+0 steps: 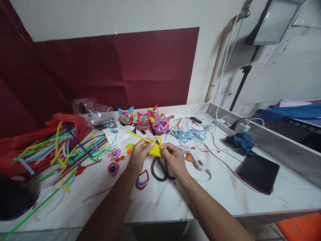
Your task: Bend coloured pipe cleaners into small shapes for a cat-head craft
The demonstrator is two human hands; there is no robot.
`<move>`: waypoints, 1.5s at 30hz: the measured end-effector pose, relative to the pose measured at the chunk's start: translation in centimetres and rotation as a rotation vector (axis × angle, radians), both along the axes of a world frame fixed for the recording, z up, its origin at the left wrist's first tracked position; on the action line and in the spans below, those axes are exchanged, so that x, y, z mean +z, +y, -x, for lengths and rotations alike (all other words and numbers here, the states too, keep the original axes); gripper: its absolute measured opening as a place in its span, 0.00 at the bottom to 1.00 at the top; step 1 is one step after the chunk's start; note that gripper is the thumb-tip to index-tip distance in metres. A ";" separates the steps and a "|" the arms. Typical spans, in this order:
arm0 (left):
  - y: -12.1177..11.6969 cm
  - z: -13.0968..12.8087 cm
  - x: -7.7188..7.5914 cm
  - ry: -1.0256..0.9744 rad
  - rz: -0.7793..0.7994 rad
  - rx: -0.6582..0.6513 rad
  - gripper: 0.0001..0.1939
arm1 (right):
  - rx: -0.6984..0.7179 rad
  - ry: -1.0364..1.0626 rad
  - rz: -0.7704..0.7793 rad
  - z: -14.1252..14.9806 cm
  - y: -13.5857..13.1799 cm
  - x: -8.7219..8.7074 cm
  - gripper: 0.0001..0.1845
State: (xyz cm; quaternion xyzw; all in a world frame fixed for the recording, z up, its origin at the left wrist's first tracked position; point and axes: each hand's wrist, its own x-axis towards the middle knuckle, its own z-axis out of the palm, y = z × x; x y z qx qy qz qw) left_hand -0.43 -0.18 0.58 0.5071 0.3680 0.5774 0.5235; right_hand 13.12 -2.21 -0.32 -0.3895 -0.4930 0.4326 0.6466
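My left hand (pixel 138 154) and my right hand (pixel 174 157) meet over the white table (pixel 175 197), both pinched on a yellow pipe cleaner (pixel 154 149) that is partly coiled between them. Its loose end runs up and to the left. Black-handled scissors (pixel 160 169) lie on the table just under my hands. Behind them stand three colourful pipe-cleaner cat faces (pixel 144 120).
A pile of loose pipe cleaners (pixel 65 147) spills from a red bag (pixel 30 140) at the left. A glue gun (pixel 198 161) with its cable, a black tablet (pixel 258 173), a blue cloth (pixel 242 141) and a power strip (pixel 240 126) lie to the right. Small coiled shapes (pixel 114 167) sit beside my left hand.
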 end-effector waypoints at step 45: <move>-1.0 -0.8 -0.4 0.498 -0.342 0.458 0.04 | -0.061 0.020 0.113 0.2 0.0 -0.3 0.17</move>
